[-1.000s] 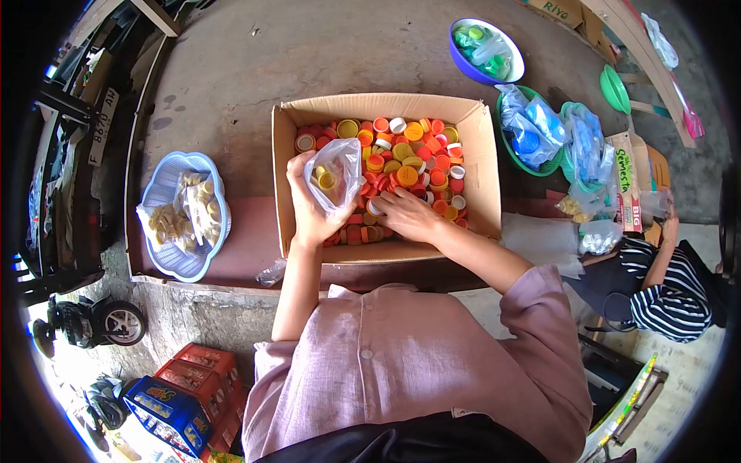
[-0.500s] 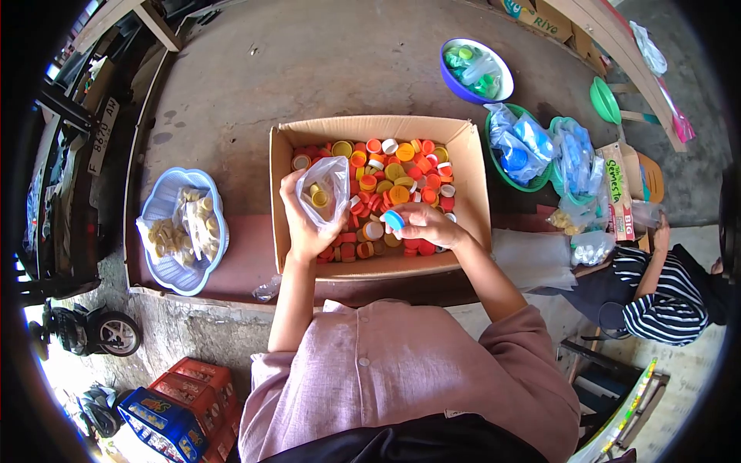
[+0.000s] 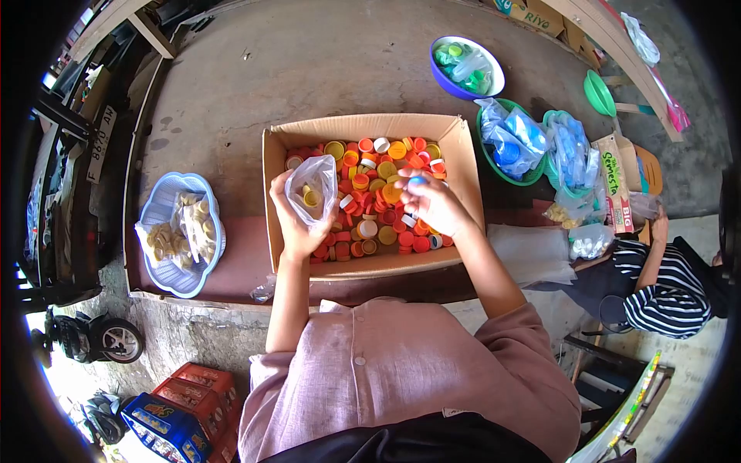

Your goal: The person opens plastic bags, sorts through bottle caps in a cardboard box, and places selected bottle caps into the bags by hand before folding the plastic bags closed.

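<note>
Mid-frame, over the box [image 3: 469, 181], the right hand [image 3: 440, 207] pinches a blue cap [image 3: 417, 181]; a light grip suits it. Left of centre, the left hand [image 3: 296, 236] clasps the bag [image 3: 327, 174], its mouth best held wide.

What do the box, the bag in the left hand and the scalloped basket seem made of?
Box: matt brown cardboard, judging by its thin walls. Bag: shiny plastic film, crinkled, see-through. Basket: probably rigid plastic, fairly smooth, given its moulded-looking rim.

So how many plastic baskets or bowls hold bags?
4: scalloped light-blue basket left of the brown cardboard box; purple round bowl beyond the box; two green baskets at its right. More may be hidden.
</note>
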{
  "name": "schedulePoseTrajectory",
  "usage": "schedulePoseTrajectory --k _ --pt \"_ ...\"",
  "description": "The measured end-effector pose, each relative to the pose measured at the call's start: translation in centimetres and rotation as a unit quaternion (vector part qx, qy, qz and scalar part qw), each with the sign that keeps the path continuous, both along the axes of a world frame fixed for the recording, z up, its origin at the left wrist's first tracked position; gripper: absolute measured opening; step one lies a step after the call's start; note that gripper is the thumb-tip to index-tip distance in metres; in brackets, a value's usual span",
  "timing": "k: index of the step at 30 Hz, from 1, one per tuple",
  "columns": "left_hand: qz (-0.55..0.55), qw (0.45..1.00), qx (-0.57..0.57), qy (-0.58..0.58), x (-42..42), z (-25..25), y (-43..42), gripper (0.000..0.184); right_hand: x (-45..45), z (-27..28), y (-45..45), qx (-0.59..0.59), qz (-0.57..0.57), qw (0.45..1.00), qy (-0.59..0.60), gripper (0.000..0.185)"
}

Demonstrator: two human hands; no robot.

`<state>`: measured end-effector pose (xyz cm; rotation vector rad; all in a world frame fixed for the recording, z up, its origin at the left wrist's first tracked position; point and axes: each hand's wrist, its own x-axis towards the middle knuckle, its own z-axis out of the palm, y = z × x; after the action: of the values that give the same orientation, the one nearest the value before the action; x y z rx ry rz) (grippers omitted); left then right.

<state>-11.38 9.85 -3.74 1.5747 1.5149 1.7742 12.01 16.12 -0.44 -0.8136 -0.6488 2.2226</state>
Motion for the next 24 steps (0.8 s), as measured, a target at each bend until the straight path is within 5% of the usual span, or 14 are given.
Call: schedulePoseTrajectory --k 5,11,15,19,24 --pt "0.002 1.000 -0.004 0.006 0.0 0.2 0.0 0.076 2.5 -2.1 1.7 0.059 -0.078 0.990 -0.097 0.010" --pt "-0.005 1.000 0.002 -0.005 0.0 0.1 0.1 0.076 3.7 -3.6 1.3 -0.041 -0.130 0.991 -0.014 0.013" --pt "-0.012 1.000 -0.004 0.017 0.0 0.5 0.0 0.071 3.7 -4.7 1.1 -0.048 -0.144 0.983 -0.098 0.019" --pt "-0.008 1.000 0.007 0.027 0.2 0.8 0.1 0.072 3.4 -4.7 1.0 0.089 -0.116 0.969 -0.198 0.023" --pt "-0.014 0.999 0.005 0.032 0.1 0.8 0.1 0.071 3.4 -5.5 1.2 0.139 -0.115 0.966 -0.183 0.024"
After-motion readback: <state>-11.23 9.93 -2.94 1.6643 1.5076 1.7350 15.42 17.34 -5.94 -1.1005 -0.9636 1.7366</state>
